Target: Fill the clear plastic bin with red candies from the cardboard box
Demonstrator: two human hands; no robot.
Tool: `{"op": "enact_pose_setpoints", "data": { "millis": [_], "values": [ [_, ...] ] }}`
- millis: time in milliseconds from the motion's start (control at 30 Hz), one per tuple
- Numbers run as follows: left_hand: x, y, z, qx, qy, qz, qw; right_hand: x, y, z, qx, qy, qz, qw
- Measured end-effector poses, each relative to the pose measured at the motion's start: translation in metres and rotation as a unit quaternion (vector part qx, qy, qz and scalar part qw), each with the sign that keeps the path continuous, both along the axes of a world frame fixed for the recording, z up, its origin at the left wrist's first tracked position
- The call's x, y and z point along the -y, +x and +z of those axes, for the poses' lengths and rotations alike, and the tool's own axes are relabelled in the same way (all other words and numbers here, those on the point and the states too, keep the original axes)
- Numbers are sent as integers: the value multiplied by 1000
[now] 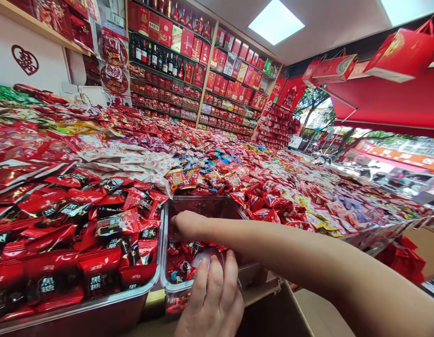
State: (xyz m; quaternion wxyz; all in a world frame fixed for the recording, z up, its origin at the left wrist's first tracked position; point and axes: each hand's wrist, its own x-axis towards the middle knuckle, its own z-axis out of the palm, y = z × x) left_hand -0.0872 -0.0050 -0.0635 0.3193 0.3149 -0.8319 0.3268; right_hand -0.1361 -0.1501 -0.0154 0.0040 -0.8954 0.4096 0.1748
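Observation:
My right hand (pixel 189 225) reaches down inside a clear plastic tub (pixel 164 262), its arm crossing from the right. The fingers are curled closed near red wrapped candies (pixel 181 264); what they hold is hidden. My left hand (pixel 213 297) is at the tub's front rim, back of the hand up. Its fingers bend over a translucent whitish plastic container (pixel 203 255), mostly hidden beneath them, so its full shape does not show. More small wrapped candies lie in the bottom of the tub.
A second tub of red-and-black candy packets (pixel 48 281) stands directly left. Behind spreads a broad heap of assorted wrapped sweets (pixel 202 140). An open cardboard box (pixel 290 304) sits below at the front right. Shelves with bottles and red boxes (pixel 167 35) line the back wall.

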Motion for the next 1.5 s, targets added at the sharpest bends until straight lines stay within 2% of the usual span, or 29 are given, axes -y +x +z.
{"op": "enact_pose_setpoints", "data": {
  "millis": [100, 233, 367, 667, 1000, 1133, 1300, 1400, 1500],
  "values": [
    [-3, 1, 2, 20, 4, 4, 1000, -11, -7, 11, -63, 39, -5, 997],
    [-4, 2, 5, 18, 9, 8, 1000, -26, -20, 5, -116, 86, 2, 990],
    [-5, 2, 5, 30, 21, 3, 999, -29, -24, -7, -126, 73, 24, 989],
    [-4, 1, 1, 17, 15, 2, 1000, -29, -24, -7, -133, 38, 124, 982],
    [-4, 4, 6, 32, 12, -6, 999, -23, -25, -9, -140, 42, 142, 979],
    [-4, 7, 8, 38, 17, -7, 999, -18, -28, 9, -110, 35, 121, 986],
    [2, 7, 5, 44, -4, -14, 999, -3, -43, 36, -112, 8, 49, 992],
    [5, 7, 3, 41, -20, -14, 999, 4, -53, 35, -129, 1, 3, 992],
    [6, 7, 1, 38, -25, -13, 999, 5, -56, 22, -154, 6, -36, 987]
  ]
}}
